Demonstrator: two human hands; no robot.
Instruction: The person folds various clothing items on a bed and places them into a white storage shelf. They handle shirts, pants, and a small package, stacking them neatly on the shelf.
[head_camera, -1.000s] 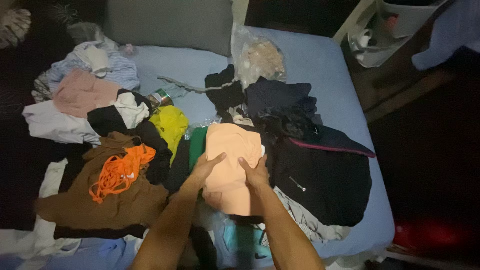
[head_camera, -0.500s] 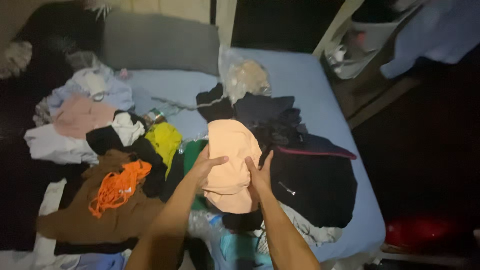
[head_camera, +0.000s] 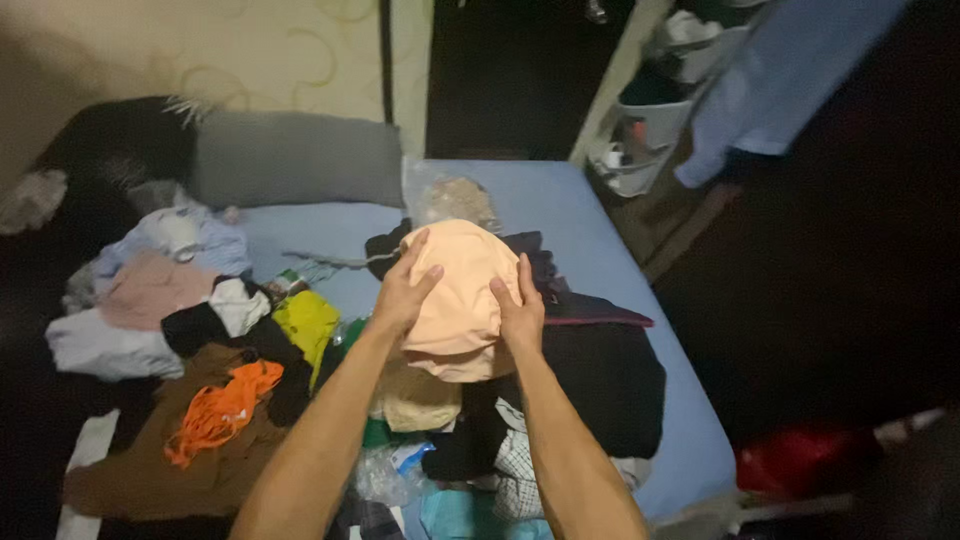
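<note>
Both hands (head_camera: 460, 300) hold peach garment (head_camera: 458, 285).

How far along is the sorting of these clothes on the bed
Barely started, by the look of it. Nothing visible is neatly stacked. In hand: the left hand and right hand hold a folded peach garment above the pile. Left: the brown garment, orange piece, yellow item and black jacket lie loose on the blue sheet.
</note>
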